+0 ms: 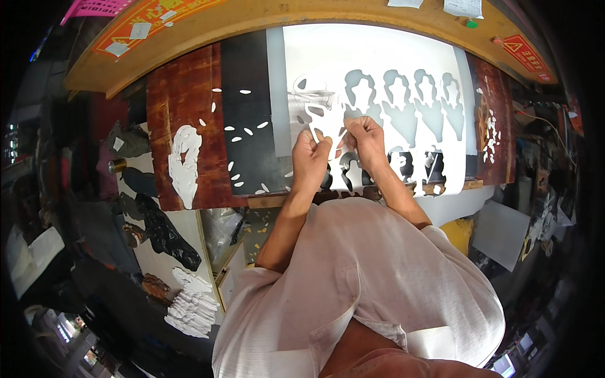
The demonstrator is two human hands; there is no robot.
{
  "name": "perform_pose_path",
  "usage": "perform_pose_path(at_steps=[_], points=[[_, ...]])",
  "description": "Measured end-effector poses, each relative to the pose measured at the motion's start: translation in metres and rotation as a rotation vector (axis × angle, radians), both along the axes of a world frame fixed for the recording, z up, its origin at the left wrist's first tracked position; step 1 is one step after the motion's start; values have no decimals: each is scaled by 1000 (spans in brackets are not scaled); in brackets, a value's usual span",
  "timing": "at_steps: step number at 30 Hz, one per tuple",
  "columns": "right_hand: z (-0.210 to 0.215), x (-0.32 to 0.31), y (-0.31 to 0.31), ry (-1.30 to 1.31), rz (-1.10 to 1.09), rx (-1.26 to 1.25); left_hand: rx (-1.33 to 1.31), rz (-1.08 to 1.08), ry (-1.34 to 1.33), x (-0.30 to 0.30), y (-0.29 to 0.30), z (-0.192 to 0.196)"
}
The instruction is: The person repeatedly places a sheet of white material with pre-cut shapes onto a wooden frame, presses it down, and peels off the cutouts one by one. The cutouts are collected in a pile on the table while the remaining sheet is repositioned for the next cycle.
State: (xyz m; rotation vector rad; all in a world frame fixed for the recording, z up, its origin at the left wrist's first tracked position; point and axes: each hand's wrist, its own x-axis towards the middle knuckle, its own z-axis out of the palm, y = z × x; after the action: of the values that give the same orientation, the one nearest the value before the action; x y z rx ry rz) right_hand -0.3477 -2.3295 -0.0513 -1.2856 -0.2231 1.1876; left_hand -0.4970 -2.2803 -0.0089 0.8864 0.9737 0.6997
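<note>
A large white sheet [372,50] lies over the bench, with a row of shaped openings cut through its right half. Above its left part, a white cut-out piece [328,120] with holes in it is held up between my two hands. My left hand [311,154] pinches its lower left edge with thumb and fingers. On the other side, my right hand [367,140] has its fingers closed at the piece's right edge. Part of the piece is hidden behind my fingers.
Stacked white cut pieces [186,165] lie on the reddish-brown board [161,94] at left. Small white oval scraps [248,131] dot the dark surface, and more scraps [491,135] lie at right. A yellow machine beam [252,25] spans the far side. Below left sits another white stack [191,307].
</note>
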Motion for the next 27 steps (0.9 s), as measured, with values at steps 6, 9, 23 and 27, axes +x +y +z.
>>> perform_pose_path(at_steps=[6, 9, 23, 27], points=[[-20, 17, 1, -449, -73, -34, 9, -56, -9, -6, -16, 13], [-16, 95, -2, -529, -277, -253, 69, -40, -11, -35, -30, 18], [20, 15, 20, -389, 509, -177, 665, -551, 543, -73, -43, -2], [20, 7, 33, 21, 399, -86, 725, -565, 432, -69, -45, 0]])
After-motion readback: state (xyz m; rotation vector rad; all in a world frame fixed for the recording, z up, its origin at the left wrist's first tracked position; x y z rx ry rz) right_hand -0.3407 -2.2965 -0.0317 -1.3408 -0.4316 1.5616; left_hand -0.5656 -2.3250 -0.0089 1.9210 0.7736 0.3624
